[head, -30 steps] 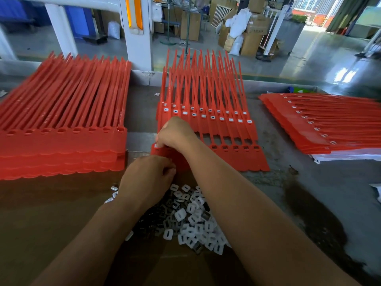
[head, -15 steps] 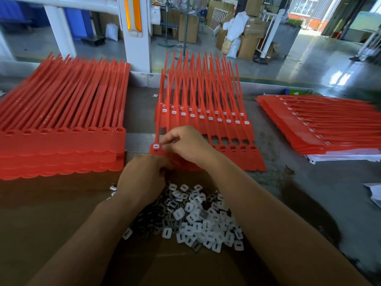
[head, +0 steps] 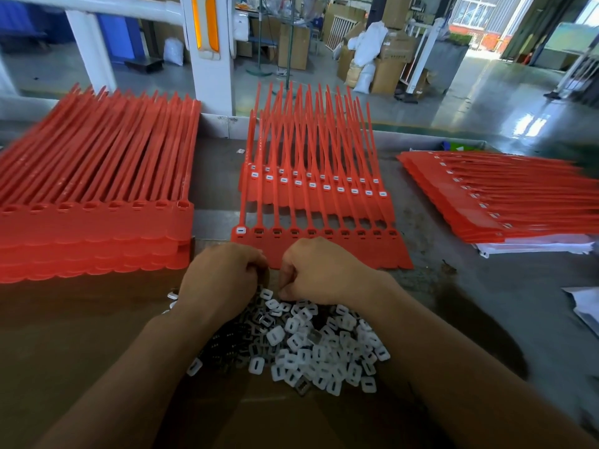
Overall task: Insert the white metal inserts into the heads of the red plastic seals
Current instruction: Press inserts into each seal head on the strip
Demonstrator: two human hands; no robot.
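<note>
**Both fists down at the far edge of the insert pile**

The pile of white inserts [head: 311, 345] lay loose on the brown cardboard [head: 64, 351], spreading toward the person, its far edge tucked under two hands. The left hand [head: 223, 277] and right hand [head: 319, 270] sat knuckles-up, side by side with only a narrow gap between them, fingers curled under and closed tight; whether either pinched an insert I could not tell. Just beyond the knuckles lay the front strip of red seals [head: 321, 247], its near edge touching or just overlapping the cardboard. Only the leftmost head [head: 241, 230] showed a white insert; the heads to its right looked open. Behind it, a further row of seals [head: 319, 186] had white in every head. To the left, a thick stack of unfilled seals [head: 94, 222] stood close by the cardboard's far edge. To the right, a fanned stack of seals [head: 505, 202] rested on white sheets, with bare grey table [head: 486, 303] between it and the right forearm.
</note>
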